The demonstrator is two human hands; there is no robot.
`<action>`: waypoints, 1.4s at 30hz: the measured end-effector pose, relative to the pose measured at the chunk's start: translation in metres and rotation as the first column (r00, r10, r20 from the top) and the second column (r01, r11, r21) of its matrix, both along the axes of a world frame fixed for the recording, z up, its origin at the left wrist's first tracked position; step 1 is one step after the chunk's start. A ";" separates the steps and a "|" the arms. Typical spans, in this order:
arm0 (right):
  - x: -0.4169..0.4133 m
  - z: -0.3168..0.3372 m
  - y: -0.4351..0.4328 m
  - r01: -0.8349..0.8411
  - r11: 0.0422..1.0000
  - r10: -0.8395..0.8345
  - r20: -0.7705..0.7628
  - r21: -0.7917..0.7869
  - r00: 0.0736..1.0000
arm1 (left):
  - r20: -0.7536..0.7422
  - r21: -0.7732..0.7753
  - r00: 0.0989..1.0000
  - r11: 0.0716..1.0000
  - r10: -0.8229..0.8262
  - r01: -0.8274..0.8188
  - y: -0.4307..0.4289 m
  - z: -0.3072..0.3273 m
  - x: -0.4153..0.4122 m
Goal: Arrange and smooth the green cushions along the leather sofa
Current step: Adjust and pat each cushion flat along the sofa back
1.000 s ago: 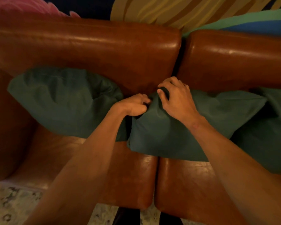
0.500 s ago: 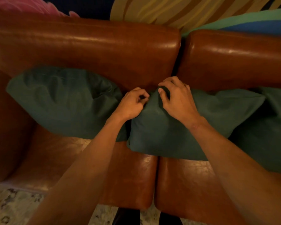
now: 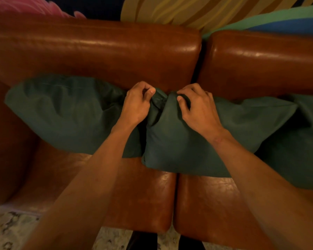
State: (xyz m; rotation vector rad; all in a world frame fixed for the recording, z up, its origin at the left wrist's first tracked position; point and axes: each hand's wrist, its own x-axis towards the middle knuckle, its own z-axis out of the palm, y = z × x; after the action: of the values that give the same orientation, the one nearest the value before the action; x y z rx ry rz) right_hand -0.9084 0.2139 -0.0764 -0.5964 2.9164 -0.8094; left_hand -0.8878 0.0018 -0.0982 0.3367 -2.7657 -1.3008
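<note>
Three dark green cushions lean along the back of a brown leather sofa [image 3: 90, 56]. The left cushion [image 3: 61, 114] lies against the left backrest. The middle cushion [image 3: 197, 147] straddles the gap between the two seats. A third cushion [image 3: 300, 141] overlaps it at the right edge. My left hand [image 3: 136, 103] pinches the bunched top left corner of the middle cushion. My right hand [image 3: 197, 107] grips the same corner's fabric just to the right, thumb pressed into it.
The sofa's left arm [image 3: 5, 150] rises at the left. A patterned rug [image 3: 5, 231] lies in front of the seats. Behind the backrest hang a pink item [image 3: 25, 6] and a striped yellow, green and blue fabric [image 3: 215, 11].
My left hand has risen from the gap between the left and middle cushions to the middle cushion's top corner and taken hold of it. My right hand stayed on that corner.
</note>
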 end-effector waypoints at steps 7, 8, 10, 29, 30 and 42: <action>-0.002 -0.002 0.000 -0.002 1.000 0.002 -0.011 -0.013 1.000 | 0.067 -0.009 0.987 0.989 0.146 -0.145 -0.009 0.005 -0.008; -0.002 -0.002 -0.001 -0.001 1.000 0.001 -0.010 -0.010 1.000 | 0.025 -0.006 0.981 0.981 0.192 -0.192 -0.007 0.006 -0.006; -0.001 -0.003 -0.001 0.003 1.000 -0.003 -0.015 -0.005 1.000 | -0.098 -0.019 0.963 0.967 0.251 -0.254 0.000 0.011 -0.001; -0.001 -0.005 -0.001 0.010 0.999 -0.012 -0.038 -0.041 0.999 | -0.130 -0.178 0.977 0.966 0.168 -0.190 0.006 0.014 0.016; -0.001 -0.004 -0.001 0.011 0.999 -0.012 -0.037 -0.039 0.999 | -0.145 -0.166 0.974 0.966 0.173 -0.197 0.006 0.014 0.016; 0.000 -0.005 0.003 0.012 0.999 -0.014 -0.058 -0.030 0.998 | -0.111 -0.121 0.971 0.967 0.210 -0.223 0.008 0.011 0.022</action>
State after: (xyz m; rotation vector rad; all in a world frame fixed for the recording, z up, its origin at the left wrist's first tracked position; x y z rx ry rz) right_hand -0.9083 0.2167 -0.0812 -0.6136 2.9685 -0.8528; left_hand -0.8662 0.0101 -0.0872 0.5339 -2.6291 -1.0477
